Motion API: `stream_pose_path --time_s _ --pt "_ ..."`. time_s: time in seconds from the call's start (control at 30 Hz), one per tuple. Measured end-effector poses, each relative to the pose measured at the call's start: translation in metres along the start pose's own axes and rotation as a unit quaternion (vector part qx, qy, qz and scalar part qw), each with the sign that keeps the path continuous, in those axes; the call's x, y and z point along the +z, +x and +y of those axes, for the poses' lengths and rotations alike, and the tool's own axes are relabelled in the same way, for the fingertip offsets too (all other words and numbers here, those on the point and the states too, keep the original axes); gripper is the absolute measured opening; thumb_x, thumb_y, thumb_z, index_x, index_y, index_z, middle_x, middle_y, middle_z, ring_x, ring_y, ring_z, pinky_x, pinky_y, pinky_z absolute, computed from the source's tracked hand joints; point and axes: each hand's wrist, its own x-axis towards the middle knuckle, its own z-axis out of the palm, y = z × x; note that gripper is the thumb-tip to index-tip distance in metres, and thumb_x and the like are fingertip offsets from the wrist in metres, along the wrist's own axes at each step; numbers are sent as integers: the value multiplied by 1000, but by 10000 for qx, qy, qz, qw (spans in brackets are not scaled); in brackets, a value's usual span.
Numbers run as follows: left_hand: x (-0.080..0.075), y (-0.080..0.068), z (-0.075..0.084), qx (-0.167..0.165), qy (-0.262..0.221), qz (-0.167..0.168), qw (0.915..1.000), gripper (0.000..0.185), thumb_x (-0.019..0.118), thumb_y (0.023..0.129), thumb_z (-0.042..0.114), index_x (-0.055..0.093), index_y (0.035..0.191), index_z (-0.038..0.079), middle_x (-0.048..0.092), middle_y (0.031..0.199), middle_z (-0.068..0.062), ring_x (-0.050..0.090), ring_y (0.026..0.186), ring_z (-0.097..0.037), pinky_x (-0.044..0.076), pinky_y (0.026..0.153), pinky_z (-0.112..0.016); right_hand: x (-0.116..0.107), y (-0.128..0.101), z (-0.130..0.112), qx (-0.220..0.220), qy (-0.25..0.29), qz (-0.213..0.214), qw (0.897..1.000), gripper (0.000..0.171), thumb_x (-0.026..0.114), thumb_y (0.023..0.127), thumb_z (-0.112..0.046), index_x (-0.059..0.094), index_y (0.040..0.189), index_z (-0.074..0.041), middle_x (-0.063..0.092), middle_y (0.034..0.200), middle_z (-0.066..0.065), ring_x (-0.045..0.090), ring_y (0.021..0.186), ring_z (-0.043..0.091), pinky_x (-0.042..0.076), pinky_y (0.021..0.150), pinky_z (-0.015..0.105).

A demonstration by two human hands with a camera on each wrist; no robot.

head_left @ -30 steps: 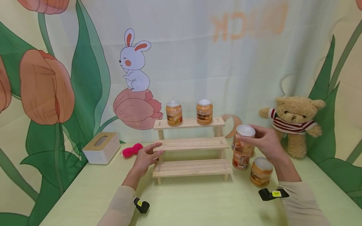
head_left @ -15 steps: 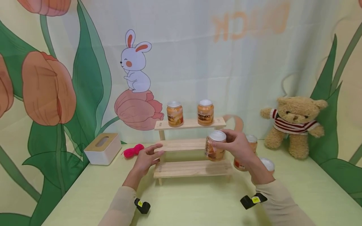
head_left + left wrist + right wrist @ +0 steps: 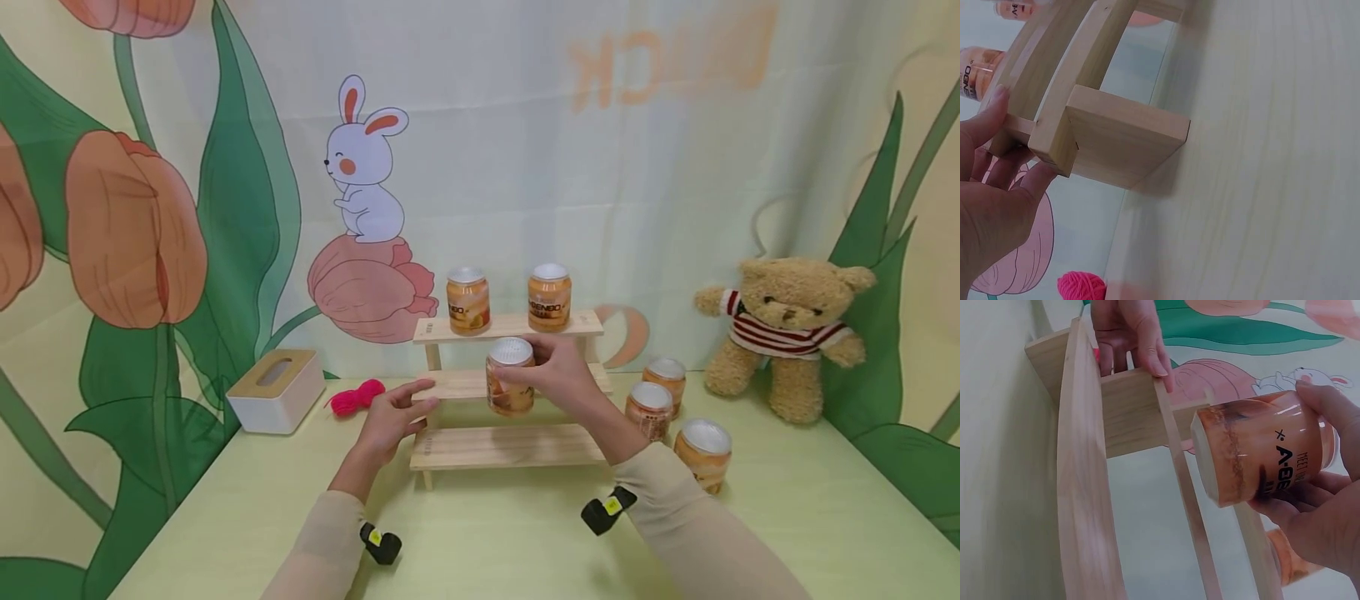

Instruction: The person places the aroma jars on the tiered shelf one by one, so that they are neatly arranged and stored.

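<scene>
Gripping an orange can point(image 3: 506, 398) between thumb and curled fingers, the right hand point(image 3: 562, 379) held it nearly upright at the three-tier wooden stand point(image 3: 506, 448), before the middle tier. The can had a silvery lid and a glossy label; whether its base touched the board could not be told. The left hand point(image 3: 388, 423) pinched the middle tier's end, between eight and nine o'clock from the can in the head view.

The right wrist view showed the label's large black lettering and the pale bottom, both obscure from the head. The left wrist view alone laid bare that thumb pressed above the board, with fingers tucked beneath.

On the top tier, two lidded cans point(image 3: 550, 302) stood at eleven and one o'clock. Three more cans point(image 3: 702, 457) stood on the table point(image 3: 480, 537) around three o'clock, near the right forearm, which screened part of the stand's right end. Beyond them sat a teddy bear point(image 3: 787, 333) in a striped top. Pink yarn point(image 3: 357, 398) and a tissue box point(image 3: 273, 404) lay toward nine o'clock.
</scene>
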Motion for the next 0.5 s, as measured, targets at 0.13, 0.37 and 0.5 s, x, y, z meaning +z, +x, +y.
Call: stream_pose_path --time_s 0.13,0.37,0.5 --pt "0 0 1 -11 0 15 10000 40 74 91 13 67 131 10 57 137 -9 63 113 -28 52 94 -49 12 10 2 32 -95 147 9998 47 87 80 -23 69 119 -6 70 112 11 67 100 24 57 83 37" --pt "0 0 1 -14 -40 39 10000 39 74 91 13 68 130 9 57 138 -11 64 111 -27 51 95 -51 29 28 5 125 -346 430 9984 53 89 77 -25 67 120 -4 69 112 10 66 101 24 57 85 40" --pt "0 1 0 -32 -41 22 10000 40 74 91 13 68 130 10 58 136 -10 64 111 -27 51 94 -50 35 35 7 204 -512 540 9970 55 89 76 -28 66 120 -3 68 112 9 66 101 23 56 86 41"
